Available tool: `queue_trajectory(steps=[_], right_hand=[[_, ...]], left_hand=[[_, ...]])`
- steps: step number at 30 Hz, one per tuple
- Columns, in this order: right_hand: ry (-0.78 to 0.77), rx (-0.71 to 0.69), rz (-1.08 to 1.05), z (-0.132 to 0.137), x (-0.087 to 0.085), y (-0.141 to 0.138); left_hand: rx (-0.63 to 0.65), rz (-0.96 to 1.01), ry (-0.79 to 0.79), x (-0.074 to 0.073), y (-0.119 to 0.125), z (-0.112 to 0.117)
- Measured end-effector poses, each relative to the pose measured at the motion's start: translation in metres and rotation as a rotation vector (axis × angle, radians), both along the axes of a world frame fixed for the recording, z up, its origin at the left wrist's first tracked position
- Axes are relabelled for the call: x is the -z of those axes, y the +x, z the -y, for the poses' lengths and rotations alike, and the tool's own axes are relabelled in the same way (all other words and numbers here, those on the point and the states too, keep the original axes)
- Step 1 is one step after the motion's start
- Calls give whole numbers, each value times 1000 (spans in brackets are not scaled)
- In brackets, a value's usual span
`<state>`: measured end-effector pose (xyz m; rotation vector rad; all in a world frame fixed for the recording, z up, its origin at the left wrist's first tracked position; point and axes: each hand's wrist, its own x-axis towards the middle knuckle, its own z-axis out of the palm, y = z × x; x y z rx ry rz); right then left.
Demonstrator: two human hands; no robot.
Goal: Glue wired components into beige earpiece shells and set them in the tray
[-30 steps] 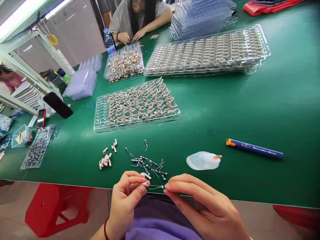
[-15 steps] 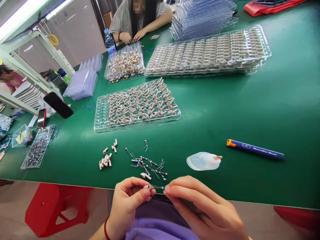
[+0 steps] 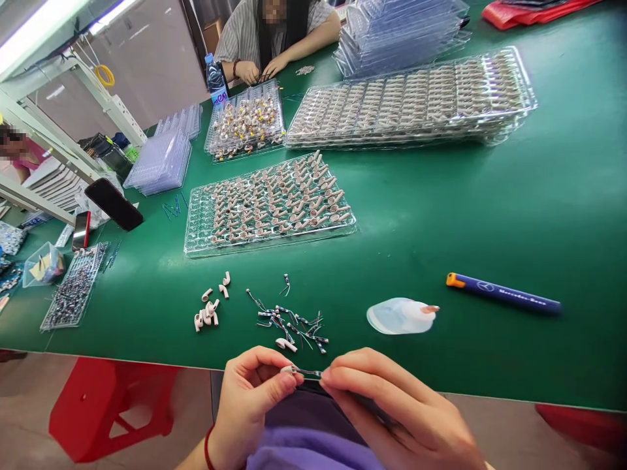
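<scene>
At the table's near edge, my left hand [image 3: 257, 388] pinches a small beige earphone shell [image 3: 289, 369] between thumb and fingers. My right hand [image 3: 392, 398] holds the end of a small wired circuit board [image 3: 317, 374] in its fingertips. Thin wires [image 3: 304, 371] stretch from the board to the shell's opening; how far they go inside is hidden. Just beyond my hands lie a loose earphone shell [image 3: 286, 344] and a scatter of wired circuit boards [image 3: 289, 321]. Several more shells [image 3: 208, 313] sit in a little pile to the left.
A clear tray [image 3: 200, 243] of shells lies mid-table, with stacked full trays [image 3: 386, 140] behind. To the right are a translucent bottle [image 3: 399, 316] and a blue pen-shaped tool [image 3: 509, 295]. A co-worker [image 3: 274, 39] sits opposite. A red stool [image 3: 93, 408] stands below left.
The board in my right fingertips has shifted slightly down and left, and its wires now look closer together. My left hand keeps hold of the shell, almost unmoved.
</scene>
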<state>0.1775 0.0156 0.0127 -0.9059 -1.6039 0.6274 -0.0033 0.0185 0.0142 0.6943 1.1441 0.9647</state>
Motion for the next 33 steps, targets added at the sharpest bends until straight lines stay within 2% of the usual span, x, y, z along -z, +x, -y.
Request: queue_trajectory(steps=[7, 12, 20, 25, 33], right_hand=[[-14, -48, 17, -2, 1, 2], [-60, -120, 31, -6, 0, 3], [-167, -198, 52, -11, -1, 8], [-174, -197, 92, -10, -3, 10], [-280, -303, 125, -11, -3, 14]], left_hand=[[58, -130, 141, 6, -5, 2], [150, -129, 99, 3, -4, 1], [211, -139, 34, -3, 0, 0], [254, -181, 45, -4, -1, -2], [293, -183, -36, -6, 1, -1]])
